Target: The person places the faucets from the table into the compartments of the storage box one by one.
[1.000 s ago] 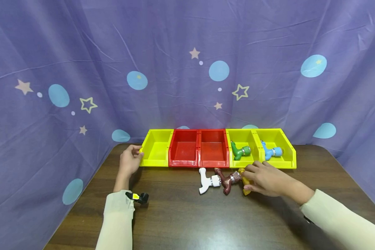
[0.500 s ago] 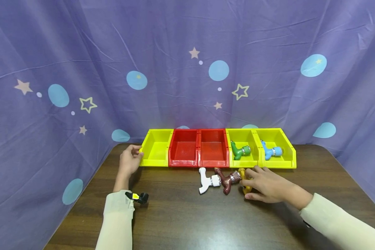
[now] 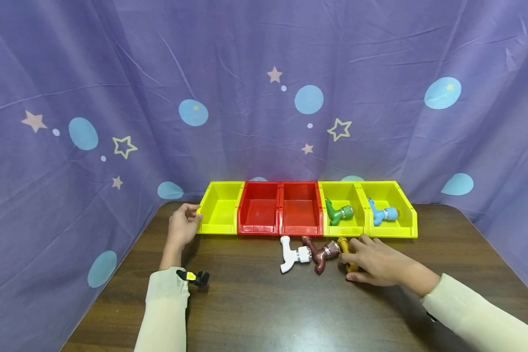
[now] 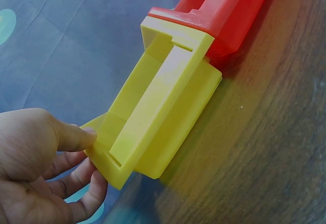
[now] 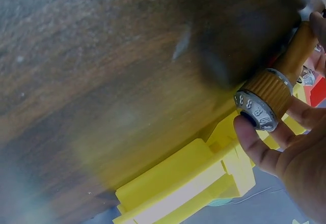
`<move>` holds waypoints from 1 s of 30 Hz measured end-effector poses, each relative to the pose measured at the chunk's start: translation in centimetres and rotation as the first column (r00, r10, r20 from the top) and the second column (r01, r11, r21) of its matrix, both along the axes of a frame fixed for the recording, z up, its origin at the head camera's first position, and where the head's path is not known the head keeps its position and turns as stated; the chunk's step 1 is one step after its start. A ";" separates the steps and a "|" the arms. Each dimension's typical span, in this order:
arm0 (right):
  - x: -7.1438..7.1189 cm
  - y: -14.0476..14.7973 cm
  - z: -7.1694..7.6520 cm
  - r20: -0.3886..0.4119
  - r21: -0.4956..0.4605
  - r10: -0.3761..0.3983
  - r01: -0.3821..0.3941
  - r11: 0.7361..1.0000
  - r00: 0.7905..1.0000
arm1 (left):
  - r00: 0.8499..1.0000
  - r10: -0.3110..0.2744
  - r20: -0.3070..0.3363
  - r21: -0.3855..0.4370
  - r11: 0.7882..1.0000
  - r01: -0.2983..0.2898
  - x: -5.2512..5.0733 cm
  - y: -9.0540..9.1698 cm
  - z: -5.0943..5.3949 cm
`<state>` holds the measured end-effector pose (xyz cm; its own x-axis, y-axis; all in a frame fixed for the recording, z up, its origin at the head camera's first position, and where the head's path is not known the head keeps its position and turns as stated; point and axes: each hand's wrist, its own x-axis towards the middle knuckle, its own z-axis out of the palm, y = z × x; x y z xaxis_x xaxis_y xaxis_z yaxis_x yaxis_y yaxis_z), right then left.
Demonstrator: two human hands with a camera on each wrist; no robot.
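My left hand [image 3: 184, 226] pinches the side wall of the leftmost yellow bin [image 4: 168, 94] between thumb and fingers. My right hand [image 3: 376, 261] holds a golden-yellow tap [image 5: 280, 86] on the table, in front of the right-hand yellow bins. In the right wrist view the fingers curl about its ribbed knob; in the head view the hand covers much of it. Just left of it lies a brown tap [image 3: 320, 255], and further left a white tap [image 3: 294, 254]. A green tap [image 3: 338, 212] and a blue tap [image 3: 382, 213] each lie in a yellow bin.
Two red bins [image 3: 258, 209] stand in the middle of the bin row, between the yellow ones. The row runs along the back of the brown wooden table [image 3: 255, 303]. A purple patterned curtain [image 3: 246, 88] hangs behind and at both sides.
My right hand has shifted slightly toward the near side, and the yellow tap sits a little further right, with a small gap from the brown tap. The left hand has stayed put.
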<state>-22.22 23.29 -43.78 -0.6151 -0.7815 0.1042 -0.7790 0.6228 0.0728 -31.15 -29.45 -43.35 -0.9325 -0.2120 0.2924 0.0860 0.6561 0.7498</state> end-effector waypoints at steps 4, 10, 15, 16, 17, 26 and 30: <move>-0.1 0.1 -0.1 0.003 -0.001 0.007 -0.007 1.000 1.000 | 1.000 0.000 0.000 0.000 1.000 0.000 -0.1 0.0 0.0; 0.0 0.4 -0.1 0.007 -0.001 0.008 -0.008 1.000 1.000 | 1.000 0.001 0.004 -0.001 1.000 -0.001 -0.2 0.0 -0.1; 0.4 0.7 0.2 -0.001 0.007 0.006 -0.006 1.000 1.000 | 1.000 0.005 0.010 -0.004 1.000 -0.005 -0.2 -0.1 -0.1; 0.5 0.8 0.3 -0.001 0.008 0.004 -0.004 1.000 1.000 | 1.000 0.005 0.013 -0.005 1.000 -0.005 -0.2 -0.1 -0.1; 0.7 0.9 0.4 -0.002 0.010 0.003 -0.003 1.000 1.000 | 1.000 0.007 0.015 -0.006 1.000 -0.006 -0.2 -0.1 -0.1; 1.0 1.5 1.9 -0.082 0.008 0.020 -0.020 1.000 0.996 | 1.000 0.008 0.001 -0.008 1.000 -0.008 -0.2 0.0 -0.1; 0.8 1.6 2.6 -0.116 0.004 0.030 -0.030 1.000 0.993 | 1.000 0.003 0.001 -0.010 1.000 -0.003 -0.2 -0.1 -0.1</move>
